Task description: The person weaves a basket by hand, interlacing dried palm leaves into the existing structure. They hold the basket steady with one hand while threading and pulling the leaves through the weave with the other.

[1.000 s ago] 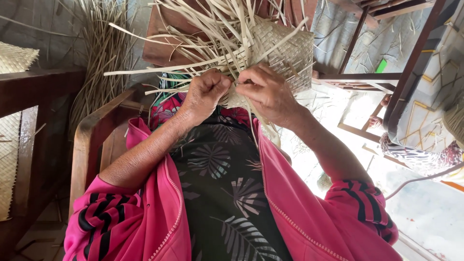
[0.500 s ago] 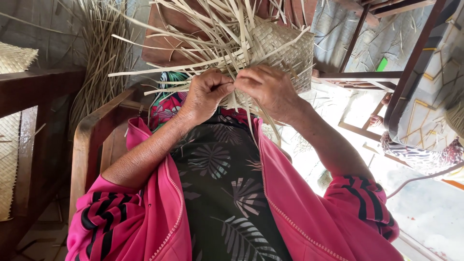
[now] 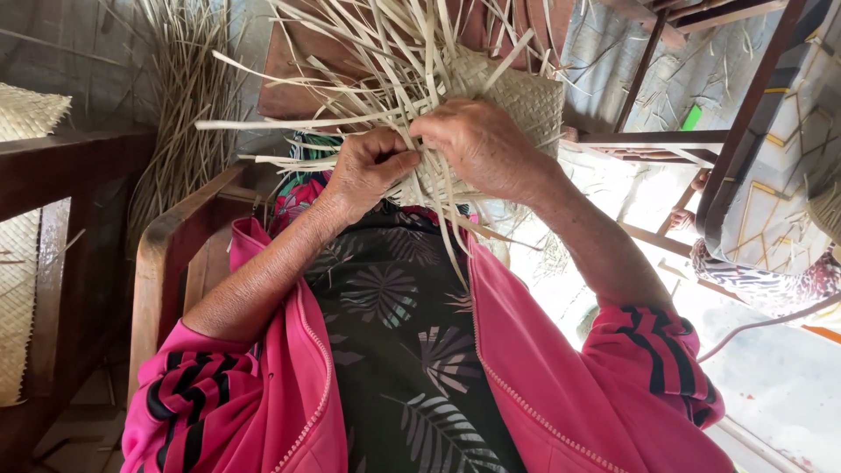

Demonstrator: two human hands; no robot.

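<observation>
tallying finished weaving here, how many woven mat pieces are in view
3: the part-woven piece under both hands, one mat at upper left, another mat at the left edge beside the wooden chair. More may be hidden.

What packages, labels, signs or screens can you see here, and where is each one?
None in view: no package, label, sign or screen.
Closest candidate: a small green thing on the floor, upper right, too small to tell.
Both hands, left hand and right hand, hold a half-woven straw piece, unlabelled.

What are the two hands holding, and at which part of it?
Both the left hand and the right hand grip a half-woven straw mat at its unfinished edge, where loose strips stick out.
</observation>
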